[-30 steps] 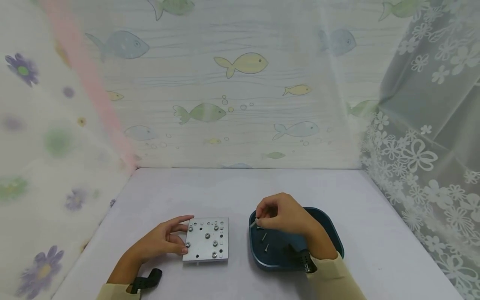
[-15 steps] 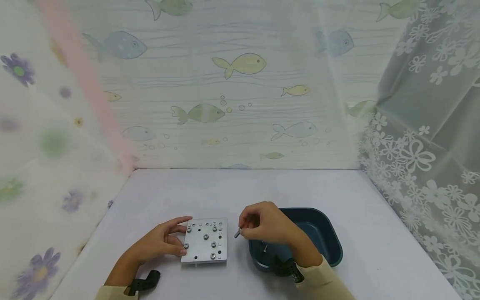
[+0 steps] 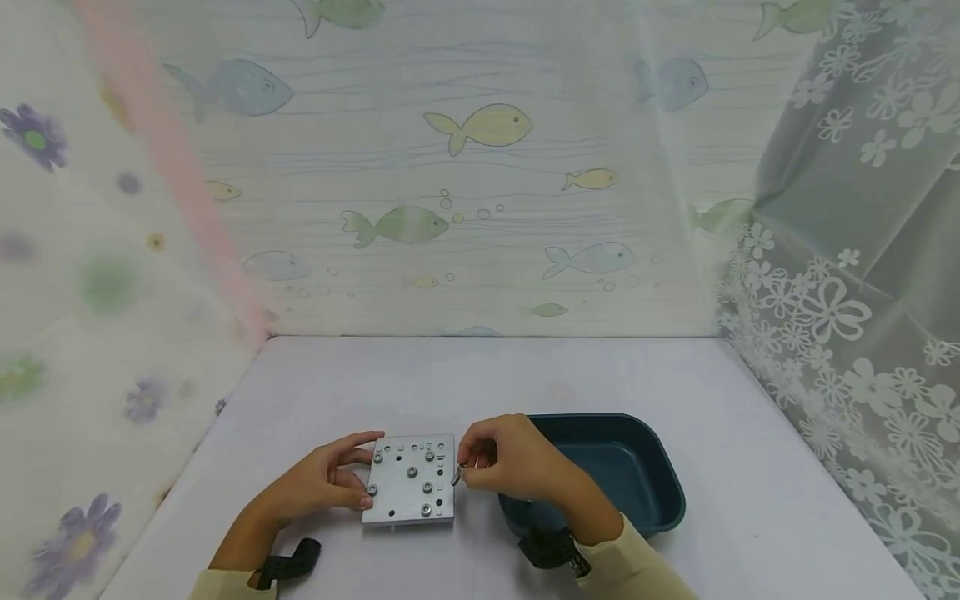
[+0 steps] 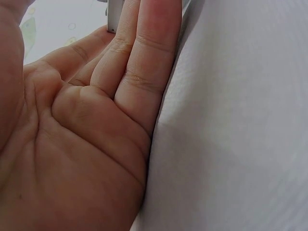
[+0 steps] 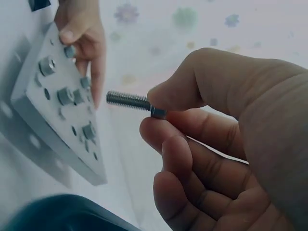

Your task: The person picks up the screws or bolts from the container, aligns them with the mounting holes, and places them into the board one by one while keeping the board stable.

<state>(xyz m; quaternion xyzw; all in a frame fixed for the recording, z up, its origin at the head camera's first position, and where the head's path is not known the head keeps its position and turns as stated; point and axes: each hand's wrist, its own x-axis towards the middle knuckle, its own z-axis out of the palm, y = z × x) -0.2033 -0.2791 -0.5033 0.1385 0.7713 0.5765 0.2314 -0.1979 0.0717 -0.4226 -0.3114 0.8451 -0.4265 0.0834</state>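
A square silver metal plate (image 3: 397,496) with drilled holes and several upright bolts (image 3: 412,472) sits on the white table, slightly raised above its surface. My left hand (image 3: 326,482) holds the plate's left side, thumb near the front corner and index finger at the back corner; the left wrist view shows mostly its palm. Just off the plate's right edge, my right hand (image 3: 517,462) pinches a threaded silver bolt (image 5: 127,100) by its head between thumb and index finger. The bolt's threaded end points toward the plate, with its other fingers curled below.
A dark blue tray (image 3: 633,471) stands right of the plate, partly behind my right forearm. Its rim (image 5: 67,204) also shows low in the right wrist view. Fish-patterned fabric (image 3: 480,183) hangs behind the table, with a lace curtain (image 3: 847,325) to the right.
My right hand has lifted the bolt out of the tray and carried it left to the plate's right edge. My left hand stays on the plate.
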